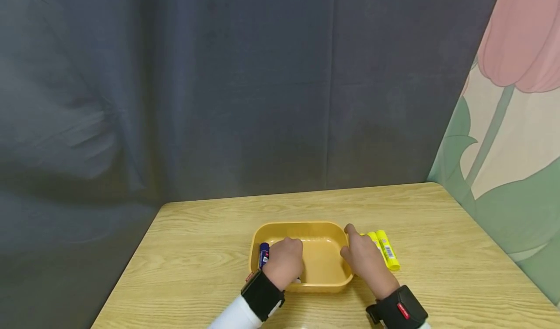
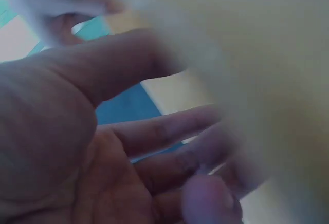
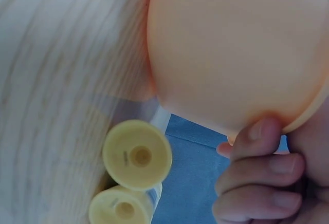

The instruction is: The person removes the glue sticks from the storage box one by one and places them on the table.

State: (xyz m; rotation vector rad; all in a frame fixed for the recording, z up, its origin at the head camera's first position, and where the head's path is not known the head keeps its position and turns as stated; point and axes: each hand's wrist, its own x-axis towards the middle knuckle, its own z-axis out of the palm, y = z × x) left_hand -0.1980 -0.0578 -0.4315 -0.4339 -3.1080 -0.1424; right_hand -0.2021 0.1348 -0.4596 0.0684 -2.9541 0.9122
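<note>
Right hand (image 1: 365, 261) grasps the yellow tray (image 1: 321, 232) rim at 3 o'clock; I read my left hand (image 1: 284, 263) inside at 9 o'clock, grip indeterminate. Tray sits mid-desk (image 1: 197, 251), glue sticks (image 1: 385, 250) beside it. Grey curtain (image 1: 218, 86) at 12 o'clock.

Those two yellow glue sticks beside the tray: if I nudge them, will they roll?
Probably. The glue sticks are round cylinders lying on their sides on the smooth wooden table, so they should roll sideways easily. They look small and plastic, likely light and stiff. The tray may stop them leftward.
</note>
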